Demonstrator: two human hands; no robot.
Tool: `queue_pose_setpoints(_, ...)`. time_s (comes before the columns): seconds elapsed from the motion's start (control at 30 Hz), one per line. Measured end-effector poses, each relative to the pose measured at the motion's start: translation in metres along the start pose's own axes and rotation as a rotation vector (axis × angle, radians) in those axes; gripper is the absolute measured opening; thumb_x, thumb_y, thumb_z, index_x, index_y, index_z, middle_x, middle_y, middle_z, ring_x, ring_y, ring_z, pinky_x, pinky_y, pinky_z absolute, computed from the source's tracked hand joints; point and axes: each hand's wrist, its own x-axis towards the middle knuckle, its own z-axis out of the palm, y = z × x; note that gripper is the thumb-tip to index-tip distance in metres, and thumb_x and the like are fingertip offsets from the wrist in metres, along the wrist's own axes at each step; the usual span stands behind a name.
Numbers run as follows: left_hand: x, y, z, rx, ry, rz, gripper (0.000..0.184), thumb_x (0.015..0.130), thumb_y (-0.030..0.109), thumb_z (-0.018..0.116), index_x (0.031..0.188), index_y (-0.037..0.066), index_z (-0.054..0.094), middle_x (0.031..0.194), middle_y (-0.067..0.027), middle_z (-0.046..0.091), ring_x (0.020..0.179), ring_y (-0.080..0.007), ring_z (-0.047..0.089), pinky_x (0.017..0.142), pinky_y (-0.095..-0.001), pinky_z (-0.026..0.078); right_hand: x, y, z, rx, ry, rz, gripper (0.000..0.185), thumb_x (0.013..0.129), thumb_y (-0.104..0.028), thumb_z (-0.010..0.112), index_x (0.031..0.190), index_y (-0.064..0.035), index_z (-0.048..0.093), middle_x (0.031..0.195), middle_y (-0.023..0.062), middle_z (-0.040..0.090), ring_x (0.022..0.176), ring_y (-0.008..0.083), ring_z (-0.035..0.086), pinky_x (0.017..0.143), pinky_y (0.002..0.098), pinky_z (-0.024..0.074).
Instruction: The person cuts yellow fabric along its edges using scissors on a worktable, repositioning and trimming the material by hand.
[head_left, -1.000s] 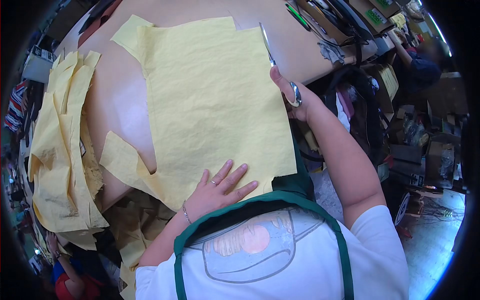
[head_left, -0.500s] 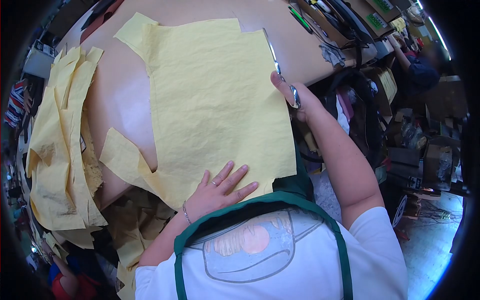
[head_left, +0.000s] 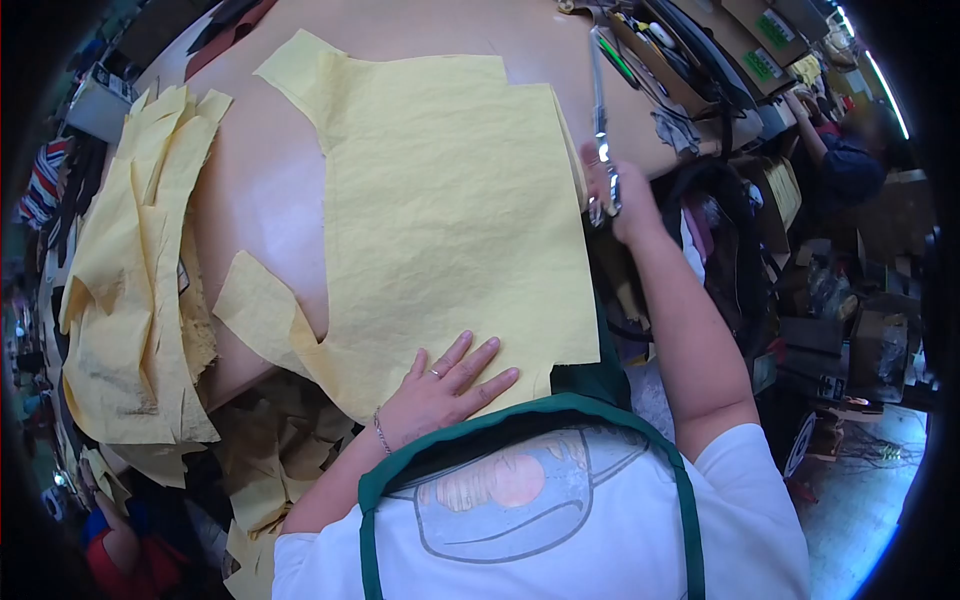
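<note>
A large yellow sheet, which looks like fabric or soft leather, covers the near part of the table. My left hand lies flat on its lower edge with the fingers spread; a ring and a bracelet show on it. Just right of the sheet, my right hand grips metal scissors, whose blades point away from me. The scissors are apart from the sheet's right edge. A narrow yellow flap sticks out at the sheet's lower left.
Left on the table lies a pile of yellow pieces, with more scraps below the edge. A box of pens and tools stands at the back right. Boxes and another person are farther right.
My right hand has drawn the scissors away from the sheet's right edge, out to the right. My left hand stays flat on the sheet. The whole view has shifted slightly.
</note>
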Motion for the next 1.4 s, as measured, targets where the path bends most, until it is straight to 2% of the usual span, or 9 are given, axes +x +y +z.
queue_pose_setpoints(0.13, -0.009, -0.004, 0.004, -0.014, 0.086, -0.04, 0.057, 0.073, 0.021, 0.056, 0.127, 0.025, 0.035, 0.135, -0.0067, 0.027, 0.123, -0.0292, 0.029, 0.087, -0.0592, 0.032, 0.014, -0.041, -0.007, -0.624, 0.338, -0.474, 0.052, 0.072, -0.052, 0.057, 0.071, 0.0, 0.049, 0.067, 0.0192, 0.054, 0.065, 0.0335, 0.054, 0.062, 0.0386, 0.0418)
queue_pose_setpoints(0.23, -0.02, -0.003, -0.003, -0.139, 0.031, -0.106, 0.064, 0.073, 0.015, 0.055, 0.13, 0.024, 0.028, 0.136, -0.0045, 0.025, 0.124, -0.028, 0.028, 0.089, -0.0579, 0.03, 0.032, -0.07, 0.0, -0.729, 0.192, -0.533, 0.047, 0.072, -0.048, 0.06, 0.074, -0.0013, 0.05, 0.071, 0.0183, 0.055, 0.069, 0.0327, 0.055, 0.065, 0.0379, 0.0426)
queue_pose_setpoints(0.43, -0.037, -0.012, 0.022, -0.309, 0.402, -0.268, 0.037, 0.064, -0.002, 0.052, 0.1, 0.007, 0.055, 0.103, -0.0088, 0.056, 0.098, -0.0254, 0.053, 0.079, -0.0362, 0.044, 0.077, -0.051, 0.038, -0.763, -0.157, -0.712, 0.034, 0.071, -0.028, 0.066, 0.084, -0.0017, 0.048, 0.08, 0.0145, 0.057, 0.076, 0.0281, 0.055, 0.068, 0.0354, 0.043)
queue_pose_setpoints(0.7, -0.035, -0.037, -0.031, -0.034, 0.744, -0.473, 0.017, 0.062, 0.003, 0.062, 0.076, 0.005, 0.052, 0.073, -0.0118, 0.054, 0.069, -0.0294, 0.055, 0.061, -0.034, 0.045, 0.059, -0.008, 0.014, -0.675, 0.135, -0.751, 0.032, 0.07, -0.025, 0.065, 0.087, -0.0031, 0.049, 0.082, 0.0121, 0.057, 0.078, 0.0289, 0.056, 0.068, 0.0374, 0.0439)
queue_pose_setpoints(0.83, -0.006, -0.075, -0.117, 0.287, 0.79, -0.363, 0.016, 0.061, 0.001, 0.061, 0.074, 0.004, 0.052, 0.072, -0.0133, 0.053, 0.07, -0.0288, 0.054, 0.062, -0.0337, 0.044, 0.05, 0.002, 0.007, -0.678, 0.303, -0.528, 0.035, 0.068, -0.034, 0.065, 0.084, -0.0063, 0.051, 0.083, 0.0107, 0.058, 0.082, 0.0284, 0.055, 0.073, 0.0394, 0.0409)
queue_pose_setpoints(1.0, 0.069, -0.15, -0.232, 0.625, 0.879, -0.093, 0.015, 0.058, -0.003, 0.056, 0.07, 0.003, 0.05, 0.073, -0.0135, 0.054, 0.072, -0.0317, 0.053, 0.064, -0.0355, 0.043, 0.058, 0.003, 0.024, -0.555, 0.415, -0.582, 0.02, 0.063, -0.005, 0.052, 0.083, -0.0081, 0.054, 0.083, 0.0097, 0.058, 0.084, 0.0273, 0.054, 0.077, 0.04, 0.0383)
queue_pose_setpoints(1.2, 0.089, -0.085, -0.3, 0.567, 1.057, 0.398, 0.017, 0.061, 0.006, 0.065, 0.074, 0.003, 0.056, 0.101, -0.0107, 0.057, 0.097, -0.0265, 0.052, 0.083, -0.0328, 0.041, 0.036, -0.005, 0.03, -0.42, 0.452, -0.465, 0.019, 0.065, -0.005, 0.053, 0.083, -0.0083, 0.055, 0.083, 0.0085, 0.058, 0.086, 0.0248, 0.054, 0.077, 0.0395, 0.0379)
queue_pose_setpoints(1.37, -0.009, -0.138, -0.227, 0.317, 1.044, 0.006, 0.012, 0.076, 0.014, 0.055, 0.073, 0.003, 0.054, 0.111, -0.018, 0.05, 0.108, -0.0299, 0.045, 0.087, -0.0376, 0.039, 0.026, 0.014, 0.015, -0.232, 0.385, -0.381, 0.011, 0.066, -0.005, 0.052, 0.077, -0.0061, 0.056, 0.079, 0.0122, 0.059, 0.078, 0.0289, 0.056, 0.07, 0.0382, 0.0421)
queue_pose_setpoints(1.4, -0.035, -0.126, -0.212, 0.487, 0.884, -0.163, 0.02, 0.081, 0.02, 0.048, 0.074, 0.002, 0.055, 0.115, -0.018, 0.048, 0.11, -0.0287, 0.044, 0.086, -0.035, 0.038, 0.027, 0.019, 0.009, -0.191, 0.393, -0.418, 0.011, 0.068, -0.003, 0.059, 0.077, -0.001, 0.052, 0.07, 0.0107, 0.057, 0.066, 0.0201, 0.057, 0.062, 0.0297, 0.0451)
